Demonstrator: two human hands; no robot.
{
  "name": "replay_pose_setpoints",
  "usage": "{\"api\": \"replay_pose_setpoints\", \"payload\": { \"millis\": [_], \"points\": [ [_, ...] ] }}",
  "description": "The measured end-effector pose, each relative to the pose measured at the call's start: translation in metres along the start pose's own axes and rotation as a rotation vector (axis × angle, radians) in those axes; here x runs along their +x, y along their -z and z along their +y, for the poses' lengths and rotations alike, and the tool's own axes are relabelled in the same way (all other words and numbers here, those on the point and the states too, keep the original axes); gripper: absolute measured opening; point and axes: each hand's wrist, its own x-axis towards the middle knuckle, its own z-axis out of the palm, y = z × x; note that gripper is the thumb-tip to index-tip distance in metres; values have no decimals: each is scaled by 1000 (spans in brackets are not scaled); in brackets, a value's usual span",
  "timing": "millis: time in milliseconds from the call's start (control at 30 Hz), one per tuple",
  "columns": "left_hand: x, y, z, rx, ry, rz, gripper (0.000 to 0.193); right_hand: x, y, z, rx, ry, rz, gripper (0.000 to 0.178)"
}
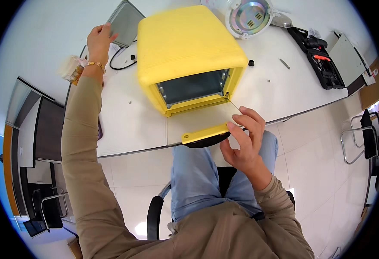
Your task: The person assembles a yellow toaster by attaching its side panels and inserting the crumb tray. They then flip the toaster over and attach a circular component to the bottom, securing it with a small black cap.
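A yellow toaster oven (189, 43) stands on the white table with its front facing me and its dark cavity showing. Its glass door (198, 121) is swung down toward me, with a yellow strip and a black handle (206, 141) along its outer edge, over the table's front edge. My right hand (245, 140) is closed at the right end of that strip, thumb and fingers about the door's corner. A thin line runs from there to the oven's lower right corner. Beyond the oven's left side, my left hand (100, 41) is closed on the edge of a grey metal tray (127, 23).
An open black tool case (316, 58) lies at the right. Nearer are a small metal piece (284, 63) and a black knob (251, 63). A white round appliance (249, 19) lies behind the oven. A black cord (121, 67) curls at its left.
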Motion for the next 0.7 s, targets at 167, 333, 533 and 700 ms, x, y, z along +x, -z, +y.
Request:
{"api": "replay_pose_setpoints", "payload": {
  "millis": [167, 333, 533, 700],
  "points": [
    [-36, 33, 47, -177, -72, 40, 34, -8, 2, -6, 8, -23, -1, 53],
    [-108, 87, 85, -211, -361, -9, 26, -16, 3, -12, 31, -42, -6, 49],
    [-247, 130, 124, 57, -768, 6, 22, -28, 8, -13, -5, -78, -18, 44],
    [-337, 125, 129, 279, -997, -395, 29, -33, 6, -16, -5, -101, -12, 41]
  ]
}}
